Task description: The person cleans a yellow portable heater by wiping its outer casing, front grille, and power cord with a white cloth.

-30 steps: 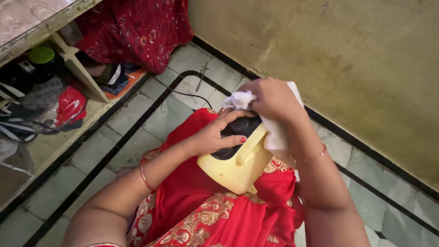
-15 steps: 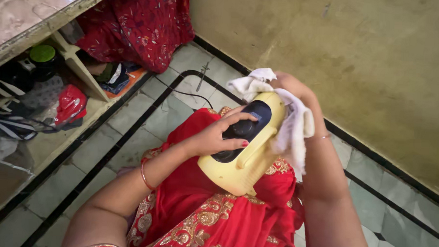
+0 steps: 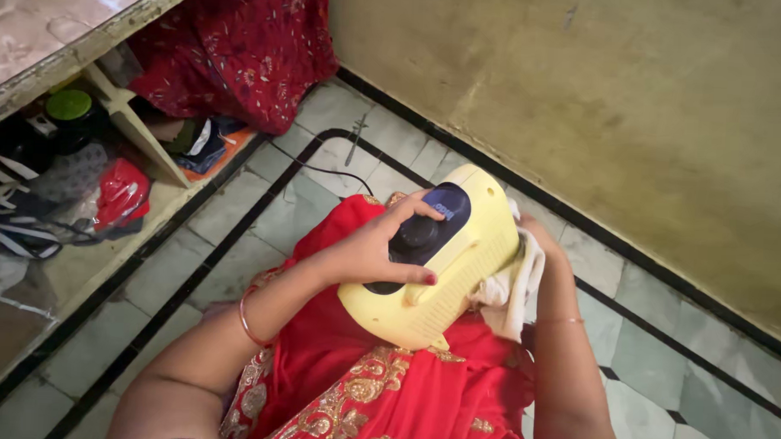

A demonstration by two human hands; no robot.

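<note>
A pale yellow plastic appliance [image 3: 458,274], smooth and rounded with a ribbed side, is propped tilted on the lap, on red cloth with gold embroidery [image 3: 376,383]. A black panel with a round knob [image 3: 420,233] is set into its upper face. The left hand [image 3: 368,249] is laid over that panel from the left, wrist bent, a thin bangle [image 3: 247,320] seen on the forearm. Its fingers are spread and curved around the knob, the thumb pressed along the near edge of the panel, a red-painted nail showing. The right hand [image 3: 537,242] is tucked behind the appliance's right side, mostly hidden; a soft, crumpled white cloth [image 3: 514,284] is pressed by it against the yellow shell. How its fingers are set cannot be told, beyond being wrapped in the cloth. Pale green marble-like floor tiles [image 3: 654,341] with black border lines are seen all round, and a rough yellowish wall [image 3: 628,107] at the far right. At far left, a stone shelf [image 3: 42,34] is seen above clutter, with a patterned maroon fabric [image 3: 232,49] beside it.
</note>
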